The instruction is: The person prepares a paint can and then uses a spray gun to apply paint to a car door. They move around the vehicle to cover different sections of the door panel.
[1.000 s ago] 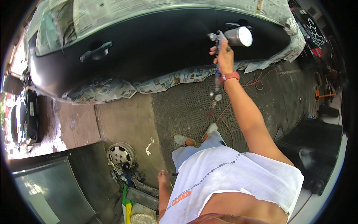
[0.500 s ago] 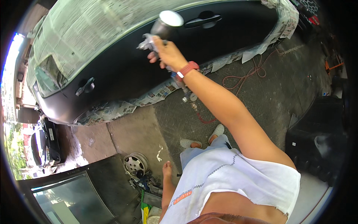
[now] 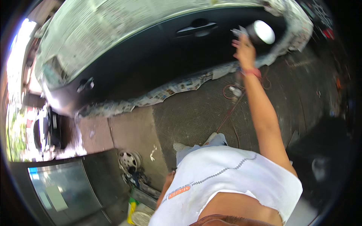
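Observation:
My right hand (image 3: pixel 246 52) is wrapped round the grip of a spray gun (image 3: pixel 261 32) with a metal cup and a pale round lid on top. Its nozzle points left, close to the far right end of a matte dark car side (image 3: pixel 147 51). A door handle (image 3: pixel 196 29) lies left of the gun, and a second handle (image 3: pixel 86 85) sits farther left. From the bottom of the gun hangs a fitting with a red air hose (image 3: pixel 229 115). Low at my side is my left hand (image 3: pixel 170 176), away from the car, its fingers too small and blurred to read.
Newspaper masking (image 3: pixel 102 24) covers the car's upper part, and a newspaper strip (image 3: pixel 166 92) runs along its lower edge. A wheel rim (image 3: pixel 129 161) stands on the floor at left, near a dark panel with a window (image 3: pixel 64 188). Large black parts (image 3: pixel 320 162) lie at right.
My right hand has swept the spray gun rightward along the car side, past the nearer door handle. The hose has followed. My left hand has shifted slightly down beside my shirt.

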Demonstrator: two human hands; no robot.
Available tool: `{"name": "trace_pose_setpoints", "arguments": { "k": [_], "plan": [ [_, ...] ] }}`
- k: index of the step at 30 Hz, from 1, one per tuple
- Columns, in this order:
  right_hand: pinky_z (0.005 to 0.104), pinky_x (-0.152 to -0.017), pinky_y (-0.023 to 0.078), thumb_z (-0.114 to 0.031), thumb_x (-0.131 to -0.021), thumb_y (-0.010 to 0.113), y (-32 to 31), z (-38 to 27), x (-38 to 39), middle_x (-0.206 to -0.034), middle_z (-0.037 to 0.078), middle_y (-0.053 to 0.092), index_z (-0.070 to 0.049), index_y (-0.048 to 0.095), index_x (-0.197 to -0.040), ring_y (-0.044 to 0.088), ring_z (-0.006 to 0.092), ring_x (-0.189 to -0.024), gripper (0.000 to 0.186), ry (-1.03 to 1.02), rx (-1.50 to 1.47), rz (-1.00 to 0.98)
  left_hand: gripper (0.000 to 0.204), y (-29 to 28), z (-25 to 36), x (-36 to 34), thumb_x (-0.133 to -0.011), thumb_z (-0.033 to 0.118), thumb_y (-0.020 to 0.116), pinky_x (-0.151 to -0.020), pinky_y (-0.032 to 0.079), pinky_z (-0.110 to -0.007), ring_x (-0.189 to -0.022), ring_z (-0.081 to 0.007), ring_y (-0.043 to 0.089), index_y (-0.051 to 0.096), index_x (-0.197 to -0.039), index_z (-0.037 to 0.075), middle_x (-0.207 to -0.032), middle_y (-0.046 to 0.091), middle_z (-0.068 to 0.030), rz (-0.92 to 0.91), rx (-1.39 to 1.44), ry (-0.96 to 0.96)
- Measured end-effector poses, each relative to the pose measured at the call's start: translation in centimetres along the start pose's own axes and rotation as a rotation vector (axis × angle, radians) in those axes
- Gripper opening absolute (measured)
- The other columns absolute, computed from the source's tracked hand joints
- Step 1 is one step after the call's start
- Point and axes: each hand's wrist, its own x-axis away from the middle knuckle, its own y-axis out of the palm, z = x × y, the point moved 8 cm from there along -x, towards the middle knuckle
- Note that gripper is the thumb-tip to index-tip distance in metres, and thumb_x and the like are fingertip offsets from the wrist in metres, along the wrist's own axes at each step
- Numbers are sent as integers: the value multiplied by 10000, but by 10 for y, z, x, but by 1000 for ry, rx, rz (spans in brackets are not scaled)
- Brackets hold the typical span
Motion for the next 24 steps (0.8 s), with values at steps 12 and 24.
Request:
{"name": "trace_pose_setpoints", "arguments": {
  "k": [12, 24],
  "plan": [
    [401, -1148, 383, -318, -1106, 446, -223, 276, 259, -1538, 278, 480, -3, 419, -1556, 488, 366, -1423, 550, 90, 528, -332, 747, -3, 233, -50, -1021, 689, 399, -1063, 457, -469, -1230, -348, 632, 740, -1228, 58, -1274, 700, -191, -271, -371, -113],
    [414, -877, 525, -390, -1109, 444, -226, 338, 382, -1140, 237, 693, 54, 587, -1351, 685, 322, -975, 526, 516, 548, -324, 553, 42, 348, -27, -1032, 548, 503, -1142, 410, -438, -1351, -339, 554, 632, -1422, 178, -1463, 595, -150, -357, -721, 94]
  ]
}}
